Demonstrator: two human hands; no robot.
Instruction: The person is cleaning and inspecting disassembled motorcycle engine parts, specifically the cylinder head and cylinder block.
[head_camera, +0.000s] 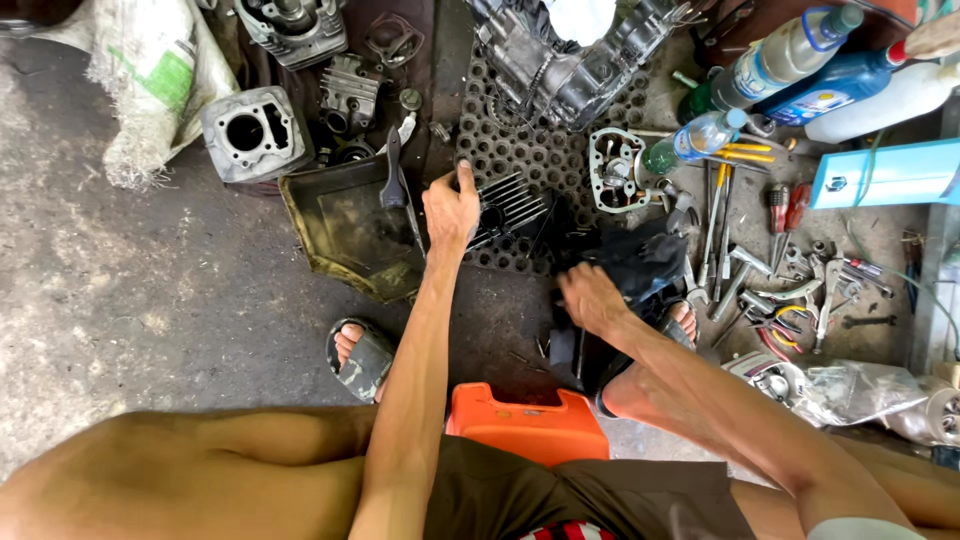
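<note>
My left hand (450, 208) grips the left edge of a black finned engine cylinder (510, 205) that lies on a perforated rubber mat (520, 150). My right hand (590, 298) rests lower and to the right, fingers closed on a black cloth (640, 262) bunched on the ground by my right foot. I sit on a low orange stool (530, 425), knees spread, sandalled left foot (358, 358) on the concrete.
A dirty oil tray (345, 230) holding a brush lies left of the mat. A grey cylinder block (247, 133) and engine head parts sit behind it; a crankcase (570, 55) is at top. Wrenches, screwdrivers and pliers (770, 270) scatter right, with bottles (790, 60) beyond.
</note>
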